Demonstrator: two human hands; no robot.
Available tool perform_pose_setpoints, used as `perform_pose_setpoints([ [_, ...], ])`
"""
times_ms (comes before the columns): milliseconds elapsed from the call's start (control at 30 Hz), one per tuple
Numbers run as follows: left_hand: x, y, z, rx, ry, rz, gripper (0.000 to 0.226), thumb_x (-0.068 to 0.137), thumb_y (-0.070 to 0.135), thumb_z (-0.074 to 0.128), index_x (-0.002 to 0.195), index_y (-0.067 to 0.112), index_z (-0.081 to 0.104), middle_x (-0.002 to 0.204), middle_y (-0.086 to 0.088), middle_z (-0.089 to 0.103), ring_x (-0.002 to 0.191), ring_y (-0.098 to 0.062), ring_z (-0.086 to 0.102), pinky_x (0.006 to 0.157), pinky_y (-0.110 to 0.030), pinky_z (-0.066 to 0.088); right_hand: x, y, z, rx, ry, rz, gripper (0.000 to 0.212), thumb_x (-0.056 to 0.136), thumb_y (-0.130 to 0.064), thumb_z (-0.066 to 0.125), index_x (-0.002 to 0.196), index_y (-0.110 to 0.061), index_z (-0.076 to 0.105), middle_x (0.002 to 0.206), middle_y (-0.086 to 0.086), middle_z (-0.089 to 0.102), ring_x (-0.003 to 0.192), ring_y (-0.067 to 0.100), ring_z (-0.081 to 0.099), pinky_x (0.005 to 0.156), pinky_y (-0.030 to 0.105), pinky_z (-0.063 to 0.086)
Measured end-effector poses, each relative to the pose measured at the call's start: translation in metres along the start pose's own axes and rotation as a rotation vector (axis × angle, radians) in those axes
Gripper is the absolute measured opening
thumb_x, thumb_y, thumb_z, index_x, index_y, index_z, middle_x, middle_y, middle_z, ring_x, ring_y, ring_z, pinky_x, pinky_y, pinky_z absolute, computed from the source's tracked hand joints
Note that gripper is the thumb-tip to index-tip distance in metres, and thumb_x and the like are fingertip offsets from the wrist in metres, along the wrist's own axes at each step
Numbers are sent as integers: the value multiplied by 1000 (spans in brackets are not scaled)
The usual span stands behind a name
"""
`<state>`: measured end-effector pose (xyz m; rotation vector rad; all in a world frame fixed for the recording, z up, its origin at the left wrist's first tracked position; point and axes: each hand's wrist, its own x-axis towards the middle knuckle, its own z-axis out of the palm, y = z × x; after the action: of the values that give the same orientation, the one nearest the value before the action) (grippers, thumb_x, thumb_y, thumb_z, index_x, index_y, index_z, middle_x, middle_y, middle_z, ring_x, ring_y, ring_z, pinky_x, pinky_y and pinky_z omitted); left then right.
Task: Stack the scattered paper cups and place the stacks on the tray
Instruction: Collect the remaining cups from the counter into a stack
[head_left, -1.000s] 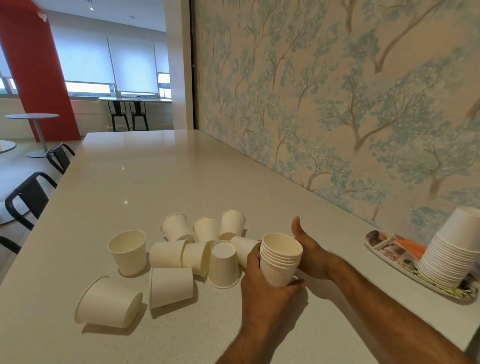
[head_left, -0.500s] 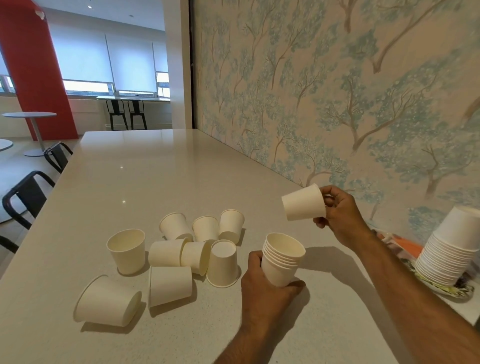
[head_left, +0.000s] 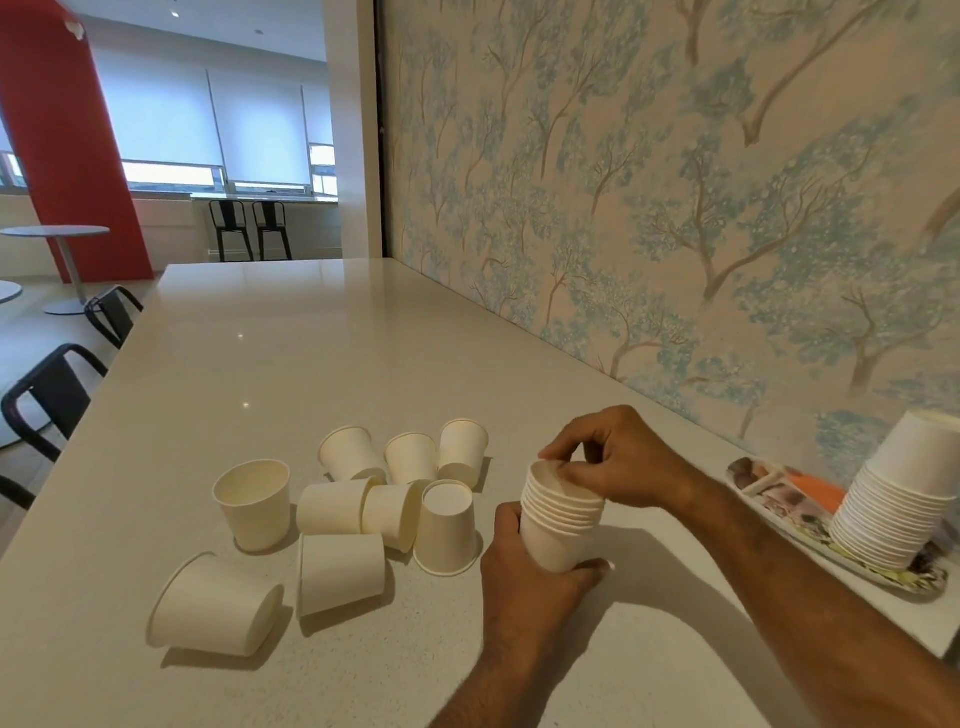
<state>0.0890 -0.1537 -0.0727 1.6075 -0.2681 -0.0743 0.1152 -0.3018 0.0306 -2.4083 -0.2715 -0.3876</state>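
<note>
My left hand grips the base of a short stack of white paper cups standing on the counter. My right hand comes over the top of that stack, its fingertips curled on the rim of the topmost cup. Several loose white paper cups lie scattered to the left, some upright, some on their sides, one upside down. A patterned tray at the right edge holds a tall leaning stack of cups.
The pale counter runs away from me along the tree-patterned wall on the right. Black chairs stand along its left edge. A red column and a round table stand in the room beyond.
My right hand picked one cup out of the pile, lifted it, and has now brought it down onto the top of the stack in my left hand.
</note>
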Motion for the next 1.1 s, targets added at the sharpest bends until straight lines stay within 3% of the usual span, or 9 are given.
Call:
perform_pose_setpoints([
  [100,0,3,-1,-31,21,0,79,54,31,94,118,34,48,107,14,64,94,-15,66,82,-29,59,4,-4,9,74,25,0,14,83,-17,70,89,-24,81,80,-17,74,58,7,57,55,23,48],
  [233,0,7,-6,-102,42,-1,74,54,29,94,114,33,51,104,10,67,93,-15,67,81,-32,60,24,5,16,376,166,209,17,92,-20,62,96,-14,78,94,5,76,81,18,66,62,31,52],
  [300,-2,9,-8,-105,41,-3,77,54,30,94,117,34,51,106,11,66,96,-17,66,85,-36,59,35,16,27,348,217,290,14,91,-18,68,102,-17,76,100,2,74,93,18,68,65,30,56],
  [367,-4,11,-12,-138,46,-12,77,51,31,94,114,36,51,103,11,66,96,-19,66,85,-41,59,46,26,39,269,204,337,25,88,-25,73,112,-19,72,108,-1,72,101,17,67,78,34,58],
  [433,-6,11,-19,-145,48,-10,75,48,34,93,111,38,52,101,9,67,95,-21,67,83,-43,60,57,28,52,181,153,342,40,87,-33,73,124,-18,65,118,1,69,106,17,64,93,36,53],
  [633,-13,6,-32,-104,19,43,82,43,44,92,115,34,53,103,6,69,98,-22,67,86,-41,59,82,21,88,42,-32,304,69,90,-45,66,149,-22,37,150,8,45,136,28,44,108,40,38],
  [767,-14,3,-36,-93,21,51,84,45,42,92,119,34,53,105,9,69,100,-20,66,88,-40,59,86,19,98,46,-75,292,73,87,-37,72,149,-20,37,148,9,48,134,27,47,107,39,39],
  [900,-12,2,-36,-50,9,55,88,48,43,93,124,33,49,112,12,66,104,-17,64,91,-36,57,87,23,94,93,25,363,65,77,-26,82,134,-17,52,129,7,59,115,24,58,99,38,48],
  [1100,-11,0,-38,-40,36,78,79,45,44,92,113,39,52,101,18,68,97,-9,66,75,-19,57,79,35,84,261,209,359,30,81,-10,76,109,-19,70,106,7,71,100,25,66,91,47,55],
])
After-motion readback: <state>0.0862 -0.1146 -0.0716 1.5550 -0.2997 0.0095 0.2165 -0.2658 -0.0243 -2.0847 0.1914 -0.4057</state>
